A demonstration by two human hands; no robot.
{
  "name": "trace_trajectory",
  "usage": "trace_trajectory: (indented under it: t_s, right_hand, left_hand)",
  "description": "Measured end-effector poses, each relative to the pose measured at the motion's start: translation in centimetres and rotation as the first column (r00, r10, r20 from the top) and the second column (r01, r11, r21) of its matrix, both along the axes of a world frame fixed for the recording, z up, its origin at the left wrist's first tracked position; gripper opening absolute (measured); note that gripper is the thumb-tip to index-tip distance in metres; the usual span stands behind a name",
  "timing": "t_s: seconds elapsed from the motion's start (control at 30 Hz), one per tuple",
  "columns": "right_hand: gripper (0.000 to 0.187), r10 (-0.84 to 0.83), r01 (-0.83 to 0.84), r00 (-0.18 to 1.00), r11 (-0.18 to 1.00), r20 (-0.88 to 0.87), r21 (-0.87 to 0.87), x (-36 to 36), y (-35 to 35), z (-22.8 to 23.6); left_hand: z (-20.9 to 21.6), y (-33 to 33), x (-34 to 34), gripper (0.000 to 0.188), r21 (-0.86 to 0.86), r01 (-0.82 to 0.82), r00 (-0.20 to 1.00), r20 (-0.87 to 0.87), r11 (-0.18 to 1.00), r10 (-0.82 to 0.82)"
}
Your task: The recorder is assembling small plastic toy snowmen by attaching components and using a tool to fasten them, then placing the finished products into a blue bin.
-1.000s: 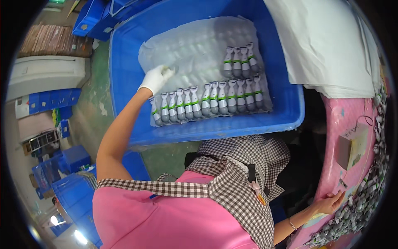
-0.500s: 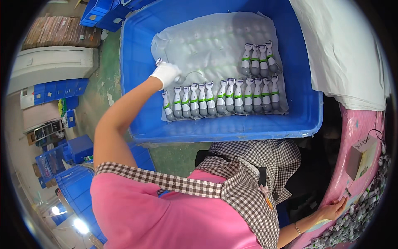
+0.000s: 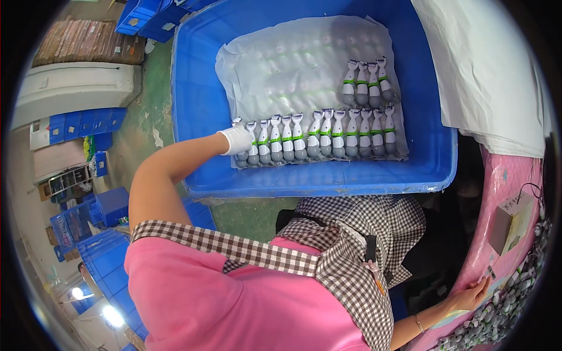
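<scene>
My left hand [image 3: 236,140], in a white glove, is closed at the left end of the front row in a blue bin. Its fingers wrap a bowling-pin-shaped piece, mostly hidden by the glove; a small tip shows above. Beside it stretches a row of similar pieces [image 3: 275,139], white on top with a green band and a grey rounded end. Another short group [image 3: 367,83] lies further back on the right. My bare right hand [image 3: 471,295] rests on a pink-covered table, fingers stretched out near a small dark and silver piece [image 3: 490,271].
The blue bin [image 3: 316,188] has a translucent white sheet [image 3: 293,64] over more pieces. White sheets [image 3: 486,70] hang at the right. On the pink table [image 3: 477,234] are a small box [image 3: 510,223] and a heap of grey pieces [image 3: 506,304]. Blue crates [image 3: 108,257] stand at the left.
My left hand has moved down toward the near edge of the bin, from over the sheet to the left end of the front row. The right hand has stayed in place.
</scene>
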State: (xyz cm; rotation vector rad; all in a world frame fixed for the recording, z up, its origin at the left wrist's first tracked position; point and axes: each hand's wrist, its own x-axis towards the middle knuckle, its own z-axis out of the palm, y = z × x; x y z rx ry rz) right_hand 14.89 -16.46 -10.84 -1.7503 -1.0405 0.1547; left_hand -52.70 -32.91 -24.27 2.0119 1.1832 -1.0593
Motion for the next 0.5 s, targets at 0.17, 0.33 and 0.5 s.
trace_trajectory:
  t_s: [0.17,0.33,0.5]
  right_hand:
    - [0.020,-0.007,0.007,1.000,1.000,-0.020,-0.002,-1.0,0.0,0.4]
    - [0.020,0.034,-0.033,0.999,0.999,-0.035,0.026,0.0,0.1,-0.2]
    - [0.020,0.024,-0.025,0.999,0.999,-0.024,-0.023,-0.5,0.1,0.0]
  left_hand:
    - [-3.1,-2.3,-3.5,0.017,-0.047,-0.086,0.971,0.218,0.995,0.094]
    - [-0.6,-2.1,-2.4,0.012,0.256,0.061,0.923,0.353,0.965,-0.152]
    - [-0.2,-3.5,-3.5,0.013,0.185,0.011,0.911,0.403,0.983,-0.086]
